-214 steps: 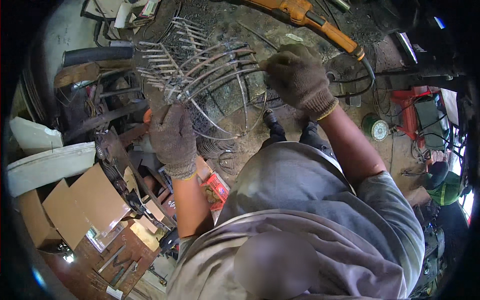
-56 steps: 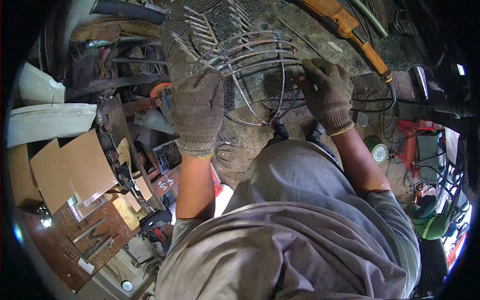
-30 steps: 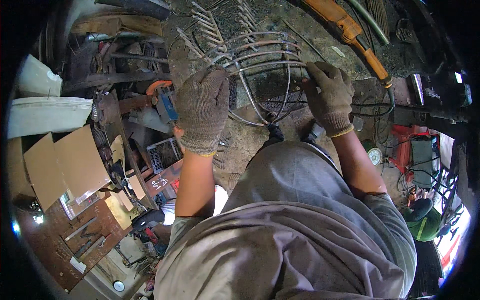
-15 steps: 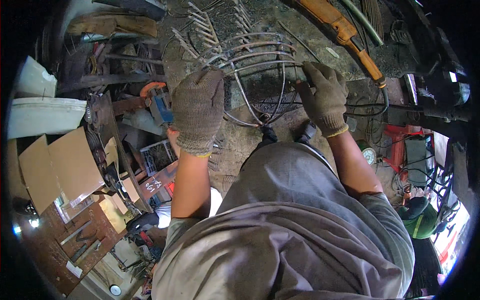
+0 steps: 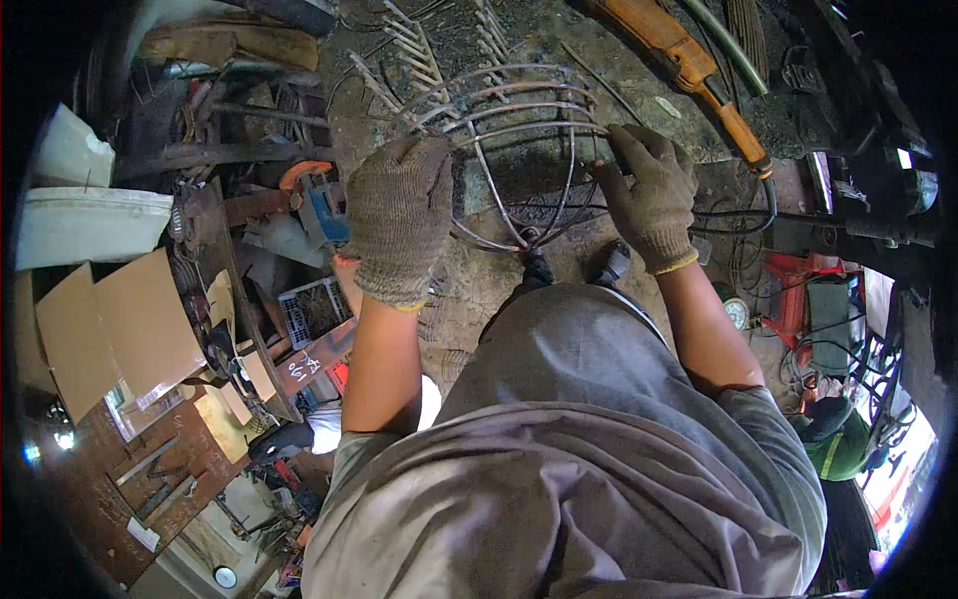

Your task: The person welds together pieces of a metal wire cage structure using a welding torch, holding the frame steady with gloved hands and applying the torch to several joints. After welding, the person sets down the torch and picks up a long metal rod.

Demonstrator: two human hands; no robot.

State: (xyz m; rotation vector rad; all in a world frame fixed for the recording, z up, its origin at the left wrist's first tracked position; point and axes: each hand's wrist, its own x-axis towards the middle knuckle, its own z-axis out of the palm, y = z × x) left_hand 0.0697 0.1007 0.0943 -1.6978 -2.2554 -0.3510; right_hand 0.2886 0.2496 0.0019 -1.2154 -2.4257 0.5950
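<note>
Both of my hands wear grey-brown knitted work gloves with yellow cuff edges. Between them stands a cage-like frame of bent metal rods [image 5: 529,128], with several curved bars across its top and uprights converging toward my feet. At the frame's left side, my left hand [image 5: 401,215] is closed around the ends of the curved bars, its fingers mostly hidden by the back of the glove. On the opposite side my right hand [image 5: 651,190] grips the bar ends between thumb and fingers.
Beyond the frame lie racks of short parallel rods [image 5: 414,55] on a dark work surface. An orange corded power tool [image 5: 679,50] rests at the far right, its cable looping down. To the left are a blue clamp [image 5: 324,210], cardboard [image 5: 145,319] and a brown board with tools [image 5: 110,504].
Almost nothing differs. The frame and both hands have shifted very slightly right in the picture, and the grip of each hand stays the same.
</note>
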